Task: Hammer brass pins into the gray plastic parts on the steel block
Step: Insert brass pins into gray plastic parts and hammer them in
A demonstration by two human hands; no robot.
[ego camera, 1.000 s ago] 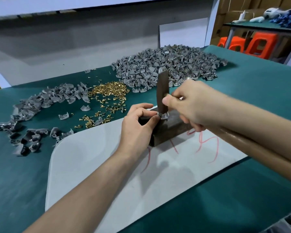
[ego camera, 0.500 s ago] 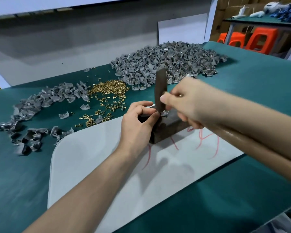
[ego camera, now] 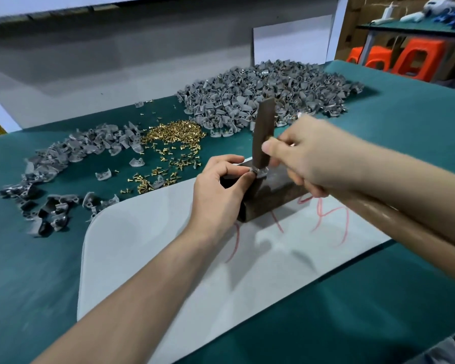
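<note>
We saw a steel block (ego camera: 269, 198) of dark, rusty-brown metal, matt and rough. The hammer (ego camera: 263, 132) had a similarly dull metal head and a smooth, faintly glossy wooden handle. The brass pins (ego camera: 174, 135) shone bright gold. The gray plastic parts (ego camera: 260, 93) looked matt. The green table cover (ego camera: 37, 271) seemed matt cloth, and the white sheet (ego camera: 155, 245) was smooth.

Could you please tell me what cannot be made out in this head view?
Head view:
- Any pin in the gray part on the steel block: too small, covered by the left hand and hammer.
- Right hand: motion-blurred.
- Hammer handle's end: cut off by the right edge.
</note>
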